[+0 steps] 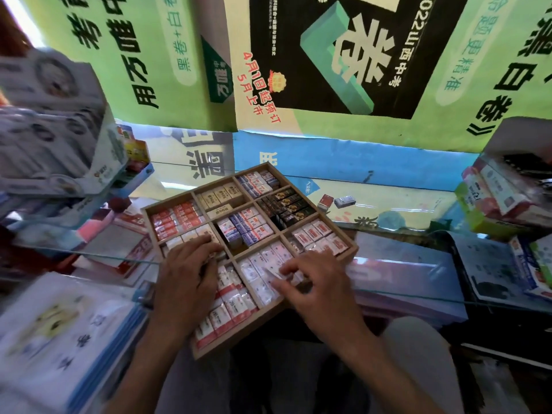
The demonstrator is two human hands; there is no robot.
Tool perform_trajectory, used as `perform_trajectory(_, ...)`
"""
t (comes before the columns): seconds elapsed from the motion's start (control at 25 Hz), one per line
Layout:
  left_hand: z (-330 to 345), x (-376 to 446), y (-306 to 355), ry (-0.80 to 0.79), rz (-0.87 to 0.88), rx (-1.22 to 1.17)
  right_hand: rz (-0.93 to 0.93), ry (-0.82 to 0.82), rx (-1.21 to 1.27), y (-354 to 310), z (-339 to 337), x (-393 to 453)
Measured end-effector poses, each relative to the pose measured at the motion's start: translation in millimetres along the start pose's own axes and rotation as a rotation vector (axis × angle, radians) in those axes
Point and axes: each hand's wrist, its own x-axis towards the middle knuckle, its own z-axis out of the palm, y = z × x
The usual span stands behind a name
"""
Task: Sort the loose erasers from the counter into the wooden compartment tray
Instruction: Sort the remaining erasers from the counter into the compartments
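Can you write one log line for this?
left hand on tray erasers | right hand touching white erasers | two loose erasers remain
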Motion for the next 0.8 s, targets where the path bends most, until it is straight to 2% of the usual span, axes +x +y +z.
perform_trajectory(0.2, 1, -2, 0, -0.014, -0.013, 0.027, 0.015, -0.116, -0.18, -25, 32, 18)
perform_trajectory(0.36, 0, -1, -1, -0.006, -0.003, 0.033, -0.056, -0.213, -0.071, -25, 12, 33)
perform_trajectory(0.4, 0, -1, -1, -0.006, 0.004, 0.034, -0.017, -0.131, 0.005, -18, 1, 41)
perform_trajectory(0.48, 0, -1, -1, -0.003, 0.008, 0.039, 0.13, 0.181, 0.122, 16, -19, 68)
perform_trajectory(0.52, 0, -1, -1, -0.004, 0.007, 0.043, 0.216, 0.274, 0.101, 39, -30, 85)
perform_trajectory(0.56, 1, -2, -1, -0.006, 0.006, 0.047, 0.293, 0.274, 0.017, 63, -40, 101)
perform_trajectory(0.64, 0, -3, 0, -0.004, 0.004, 0.053, 0.4, 0.016, -0.219, 105, -54, 123)
perform_trajectory(0.72, 0, -3, 1, -0.008, -0.008, 0.052, 0.412, -0.24, -0.389, 128, -60, 131)
perform_trajectory(0.8, -1, -2, 2, -0.015, -0.012, 0.048, 0.36, -0.318, -0.479, 138, -60, 130)
